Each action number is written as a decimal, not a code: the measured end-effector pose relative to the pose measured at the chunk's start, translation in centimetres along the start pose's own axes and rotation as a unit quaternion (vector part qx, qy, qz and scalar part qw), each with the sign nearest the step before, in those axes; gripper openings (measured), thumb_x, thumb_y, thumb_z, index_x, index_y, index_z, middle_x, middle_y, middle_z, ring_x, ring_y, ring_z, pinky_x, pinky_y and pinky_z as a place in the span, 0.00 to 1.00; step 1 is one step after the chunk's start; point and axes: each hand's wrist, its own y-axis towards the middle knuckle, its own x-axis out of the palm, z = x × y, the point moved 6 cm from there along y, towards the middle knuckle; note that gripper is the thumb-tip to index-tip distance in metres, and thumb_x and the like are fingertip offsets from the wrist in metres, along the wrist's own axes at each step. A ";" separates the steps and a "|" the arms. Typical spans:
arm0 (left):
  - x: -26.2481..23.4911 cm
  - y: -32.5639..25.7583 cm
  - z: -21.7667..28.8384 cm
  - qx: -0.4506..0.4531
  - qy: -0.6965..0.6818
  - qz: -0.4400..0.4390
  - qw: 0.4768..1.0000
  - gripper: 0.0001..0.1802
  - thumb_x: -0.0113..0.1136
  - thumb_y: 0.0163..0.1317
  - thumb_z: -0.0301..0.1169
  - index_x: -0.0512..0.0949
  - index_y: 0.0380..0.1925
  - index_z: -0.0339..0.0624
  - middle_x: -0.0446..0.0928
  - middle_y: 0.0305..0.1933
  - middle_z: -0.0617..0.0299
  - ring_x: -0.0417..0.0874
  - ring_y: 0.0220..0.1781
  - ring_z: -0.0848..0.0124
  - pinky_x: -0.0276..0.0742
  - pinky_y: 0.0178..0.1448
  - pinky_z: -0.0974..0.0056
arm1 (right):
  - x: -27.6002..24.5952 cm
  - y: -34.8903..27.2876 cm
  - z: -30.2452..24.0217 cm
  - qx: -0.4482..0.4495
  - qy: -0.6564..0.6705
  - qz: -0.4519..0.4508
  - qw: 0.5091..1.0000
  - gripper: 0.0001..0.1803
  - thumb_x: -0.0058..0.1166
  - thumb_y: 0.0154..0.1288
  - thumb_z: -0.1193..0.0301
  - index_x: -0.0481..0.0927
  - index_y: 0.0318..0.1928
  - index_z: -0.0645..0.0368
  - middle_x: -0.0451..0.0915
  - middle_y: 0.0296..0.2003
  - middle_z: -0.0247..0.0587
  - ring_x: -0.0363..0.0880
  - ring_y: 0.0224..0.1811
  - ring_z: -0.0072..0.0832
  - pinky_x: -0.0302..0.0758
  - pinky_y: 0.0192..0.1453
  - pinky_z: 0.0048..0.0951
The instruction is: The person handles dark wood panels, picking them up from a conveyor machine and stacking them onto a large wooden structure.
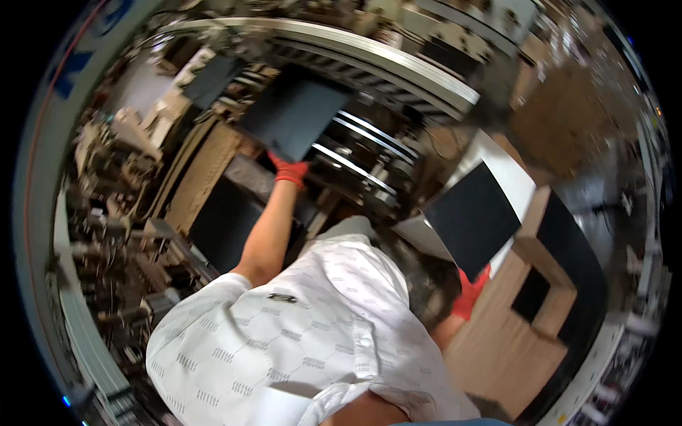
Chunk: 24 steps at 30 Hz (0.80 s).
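My left hand (288, 172), in a red glove, is at the near edge of a dark grey flat panel (297, 110). Its fingers close on that edge, and the panel lies over the machine's rollers and metal bars. Low on the right, my right hand (469, 292), also gloved in red, pinches the bottom corner of a black square panel (474, 219). That panel is tilted in front of white sheets (503, 170). Part of my right forearm is hidden behind my shirt.
Bright metal rails (362, 170) run beside the grey panel. Another black panel (226, 224) lies left of my left forearm, near a brown board stack (202, 167). Wood-coloured boxes (497, 341) stand at the right. A long pale beam (369, 53) crosses the far side.
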 end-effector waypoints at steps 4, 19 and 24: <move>1.4 0.0 1.8 -0.164 -0.296 -0.033 0.941 0.38 0.59 0.51 0.62 0.73 0.56 0.51 0.74 0.58 0.62 0.76 0.56 0.57 0.72 0.58 0.49 | 0.0 2.5 2.3 -0.040 0.086 -0.029 0.995 0.51 0.69 0.48 0.74 0.53 0.70 0.63 0.59 0.66 0.46 0.58 0.68 0.34 0.56 0.71 0.34; 2.9 -0.1 2.2 -0.156 -0.296 -0.015 0.942 0.39 0.59 0.52 0.60 0.72 0.57 0.47 0.74 0.59 0.61 0.74 0.58 0.56 0.69 0.63 0.51 | 2.0 2.0 -0.7 0.017 0.163 -0.006 0.986 0.49 0.65 0.52 0.79 0.49 0.72 0.59 0.61 0.66 0.41 0.66 0.61 0.33 0.66 0.64 0.30; -1.2 -0.5 -0.5 -0.231 -0.257 0.041 0.937 0.40 0.54 0.56 0.63 0.69 0.60 0.45 0.73 0.59 0.59 0.72 0.61 0.58 0.64 0.67 0.53 | 0.3 2.7 -0.2 0.114 -0.246 -0.062 0.960 0.53 0.65 0.49 0.53 0.53 0.70 0.60 0.63 0.66 0.53 0.66 0.65 0.42 0.66 0.65 0.39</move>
